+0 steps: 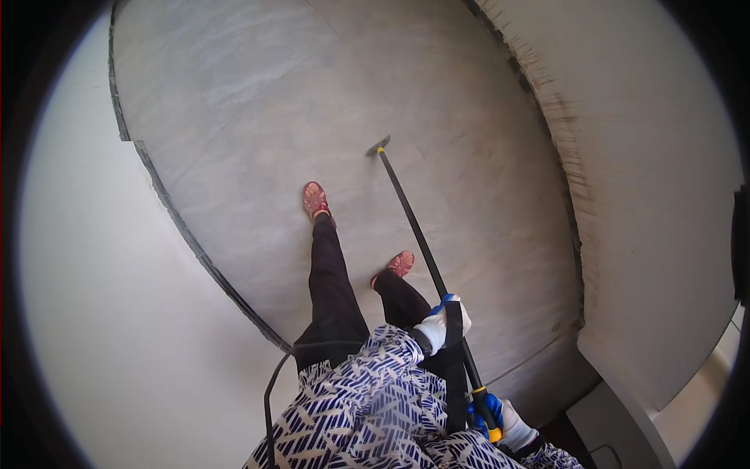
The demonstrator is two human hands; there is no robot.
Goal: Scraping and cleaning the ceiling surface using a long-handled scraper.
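A long-handled floor scraper (415,225) slants across the view, its black pole marked with yellow bands. Its flat blade head (378,145) is at the concrete floor ahead of my feet. My left hand (436,328), in a white and blue coated work glove, wraps around the middle of the pole. A black strap (454,369) hangs in front of that hand and hides part of it. Lower down, my right hand (505,421), gloved the same way, grips the black and yellow end of the handle.
Grey concrete floor (263,146) runs between a pale wall (117,293) on the left and another wall (650,176) with brown smears on the right. Dark gaps edge both walls. My feet wear red sandals (315,198). A black cable (268,404) hangs beside my left side.
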